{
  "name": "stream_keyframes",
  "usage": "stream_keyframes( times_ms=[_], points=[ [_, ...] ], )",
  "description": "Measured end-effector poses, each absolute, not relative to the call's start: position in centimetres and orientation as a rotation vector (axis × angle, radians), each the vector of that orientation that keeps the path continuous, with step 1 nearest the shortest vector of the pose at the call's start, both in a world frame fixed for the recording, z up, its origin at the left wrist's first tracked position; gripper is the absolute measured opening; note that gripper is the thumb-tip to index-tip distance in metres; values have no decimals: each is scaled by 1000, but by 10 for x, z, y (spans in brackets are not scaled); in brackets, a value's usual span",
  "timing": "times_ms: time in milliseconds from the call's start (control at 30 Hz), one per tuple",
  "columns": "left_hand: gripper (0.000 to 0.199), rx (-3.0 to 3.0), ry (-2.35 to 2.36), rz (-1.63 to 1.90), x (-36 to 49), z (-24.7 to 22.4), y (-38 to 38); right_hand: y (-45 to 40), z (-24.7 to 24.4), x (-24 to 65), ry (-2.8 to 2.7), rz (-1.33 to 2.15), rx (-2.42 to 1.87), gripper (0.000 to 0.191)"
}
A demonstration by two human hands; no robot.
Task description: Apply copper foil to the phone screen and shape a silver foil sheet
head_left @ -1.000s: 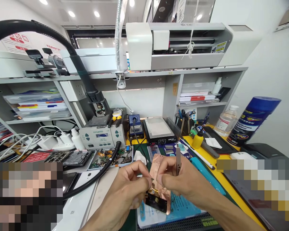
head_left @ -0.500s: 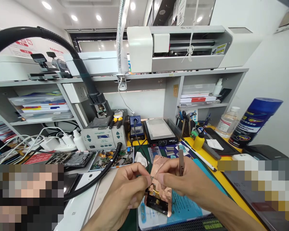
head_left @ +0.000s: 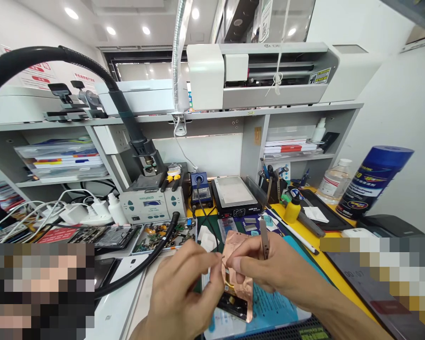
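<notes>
My left hand (head_left: 186, 283) is closed in a pinch, its thumb and index fingertips meeting around a tiny piece too small to name. Close beside it, my right hand (head_left: 269, 262) is closed around metal tweezers (head_left: 264, 238), whose shaft sticks up between the fingers. The right fingertips also come together near that same tiny piece. Beneath both hands lies a phone screen part with copper-coloured backing (head_left: 246, 283), a yellow flex strip and a black lower end. It rests on a blue and white mat (head_left: 276, 302), partly hidden by my fingers.
A tray of small circuit parts (head_left: 152, 241) stands to the left, crossed by a black hose (head_left: 141, 264). A heating plate (head_left: 235, 196) and a soldering station (head_left: 200, 189) stand behind. Right are a yellow bottle (head_left: 292, 209) and a blue spray can (head_left: 373, 182).
My left hand has rolled over, so its back now faces up more and its thumb points upward. The right hand stays nearly in place with the tweezers. The camera view has shifted slightly.
</notes>
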State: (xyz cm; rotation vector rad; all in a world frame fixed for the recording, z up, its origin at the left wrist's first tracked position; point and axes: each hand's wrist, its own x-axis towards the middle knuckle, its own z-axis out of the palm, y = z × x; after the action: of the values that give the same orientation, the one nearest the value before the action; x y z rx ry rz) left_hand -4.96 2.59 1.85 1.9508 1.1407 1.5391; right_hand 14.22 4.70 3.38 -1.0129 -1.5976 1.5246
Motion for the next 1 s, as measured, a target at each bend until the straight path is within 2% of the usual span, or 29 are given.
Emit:
stream_keyframes(
  times_ms=[100, 233, 367, 600, 867, 1000],
  points=[
    [22, 2735, 1056, 1634, -56, 15, 24, 48, 35, 143, -1526, 1677, -975, 15],
    [22, 3103, 936, 1532, -63, 15, 25, 49, 35, 145, -1423, 1801, -919, 16],
    [29, 3182, 923, 1502, -67, 16, 25, 47, 38, 146, -1384, 1835, -909, 13],
    [17, 3217, 913, 1498, -66, 20, 22, 47, 37, 147, -1401, 1814, -943, 6],
    [21, 3214, 874, 1454, -68, 15, 25, 46, 38, 146, -1363, 1812, -924, 7],
    [26, 2934, 1020, 1606, -64, 10, 24, 45, 38, 147, -1361, 1755, -929, 10]
  ],
)
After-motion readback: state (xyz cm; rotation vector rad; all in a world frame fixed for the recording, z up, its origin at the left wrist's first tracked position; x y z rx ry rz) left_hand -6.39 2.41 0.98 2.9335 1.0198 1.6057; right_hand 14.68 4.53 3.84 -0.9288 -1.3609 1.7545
